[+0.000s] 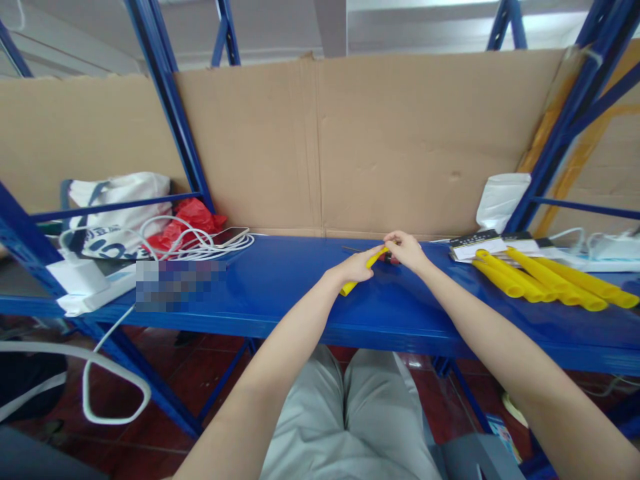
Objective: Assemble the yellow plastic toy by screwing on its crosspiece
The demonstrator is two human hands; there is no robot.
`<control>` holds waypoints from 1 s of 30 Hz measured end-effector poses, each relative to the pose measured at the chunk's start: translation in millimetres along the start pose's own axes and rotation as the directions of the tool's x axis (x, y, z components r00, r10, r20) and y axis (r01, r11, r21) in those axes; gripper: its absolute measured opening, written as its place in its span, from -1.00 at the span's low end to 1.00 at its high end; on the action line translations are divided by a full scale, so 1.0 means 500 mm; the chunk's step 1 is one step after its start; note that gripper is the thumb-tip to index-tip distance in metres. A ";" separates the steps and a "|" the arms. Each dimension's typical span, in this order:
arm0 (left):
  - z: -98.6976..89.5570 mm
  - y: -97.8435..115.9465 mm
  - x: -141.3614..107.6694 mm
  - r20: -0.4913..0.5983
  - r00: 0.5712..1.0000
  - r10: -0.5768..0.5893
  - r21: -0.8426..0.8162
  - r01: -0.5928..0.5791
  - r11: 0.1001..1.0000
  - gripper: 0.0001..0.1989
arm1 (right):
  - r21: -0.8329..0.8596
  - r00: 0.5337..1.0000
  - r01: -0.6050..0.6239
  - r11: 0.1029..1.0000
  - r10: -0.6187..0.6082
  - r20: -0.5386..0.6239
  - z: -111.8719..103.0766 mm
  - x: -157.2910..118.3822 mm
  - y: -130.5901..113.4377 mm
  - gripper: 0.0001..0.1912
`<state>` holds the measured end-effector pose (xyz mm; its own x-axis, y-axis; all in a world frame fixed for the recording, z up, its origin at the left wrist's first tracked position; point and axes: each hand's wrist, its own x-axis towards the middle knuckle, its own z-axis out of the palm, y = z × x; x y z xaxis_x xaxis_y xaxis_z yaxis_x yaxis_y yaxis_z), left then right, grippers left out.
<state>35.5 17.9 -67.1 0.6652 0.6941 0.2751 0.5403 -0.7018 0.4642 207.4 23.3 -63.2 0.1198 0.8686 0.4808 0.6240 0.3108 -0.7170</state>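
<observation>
My left hand (356, 268) is closed around a yellow tube (349, 288), which slants up and to the right just above the blue tabletop. At the tube's far end, the fingers of my right hand (407, 251) are pinched together on its tip. A small dark and reddish thing (388, 258) shows under the right fingers, too small to name. Behind the left hand lies a thin dark rod (351, 249) on the table. Several more yellow tubes (545, 280) are laid in a row to the right.
Printed cards (480, 245) and a white pouch (503, 200) are at the back right. On the left are a power strip (107, 288), coiled white cables (200, 248), a red plastic bag (193, 217) and a cloth bag (120, 200). A cardboard wall (380, 147) closes the back.
</observation>
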 end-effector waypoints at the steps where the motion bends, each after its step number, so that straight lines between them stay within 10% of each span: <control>1: 0.000 0.001 -0.001 -0.008 1.000 0.010 -0.022 -0.010 1.000 -0.17 | -0.009 1.000 0.006 1.000 -0.006 0.001 -0.001 -0.002 -0.002 -0.89; 18: 0.009 -0.008 0.015 -0.250 0.967 0.040 -0.075 -0.061 0.995 -0.23 | -0.172 0.976 0.201 0.964 -0.213 -0.054 -0.032 0.023 0.026 -0.60; 30: 0.001 -0.016 0.016 -0.374 0.846 -0.379 -0.323 0.264 0.909 -0.21 | -0.656 0.981 -0.177 0.734 0.183 -0.060 -0.105 0.038 0.162 -0.33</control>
<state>36.8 28.9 -69.0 0.1654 0.9134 0.3720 0.5003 -0.4028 0.7665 300.7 44.7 -85.5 0.2780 0.8860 0.3710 0.9432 -0.1785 -0.2803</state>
